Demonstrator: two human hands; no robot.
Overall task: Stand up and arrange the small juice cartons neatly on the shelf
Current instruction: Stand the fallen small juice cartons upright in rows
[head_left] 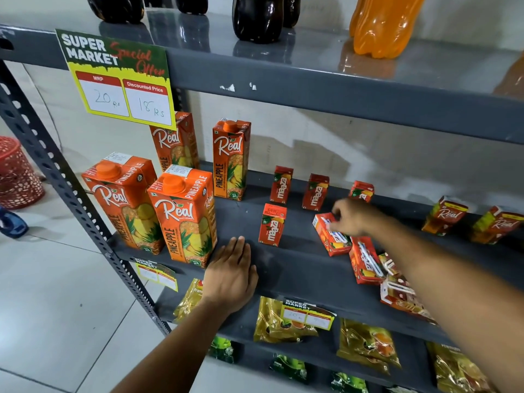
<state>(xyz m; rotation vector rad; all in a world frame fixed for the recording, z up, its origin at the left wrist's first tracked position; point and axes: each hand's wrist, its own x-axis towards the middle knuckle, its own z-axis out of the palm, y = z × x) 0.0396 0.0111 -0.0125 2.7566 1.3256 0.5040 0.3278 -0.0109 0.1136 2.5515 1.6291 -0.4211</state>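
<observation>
Small cartons lie and stand on the middle shelf. 4 Maaza cartons are upright: 1 just left of the right hand, and 3 beyond the hand along the back, at and, partly hidden behind the knuckles. The right hand is clamped on the top end of a lying carton, fingertips curled over its upper edge; the carton rests tilted on its side, straw face up. Nearer than the hand, toward the shelf's front edge, lie more fallen cartons: 1 touching the gripped one, and a loose heap partly hidden under the forearm; their count cannot be told. The left hand lies flat on the shelf, fingers together and extended, holding nothing, well left of the right hand and just beside the big Real cartons.

Step in hand, by judgement: raising a fallen carton, with several left to do. The next move calls for tipping the gripped carton up onto its base and setting it in line with the front upright carton, label forward, without knocking the neighbour touching it. 2 small Real cartons and stand far right of the hand.
</observation>
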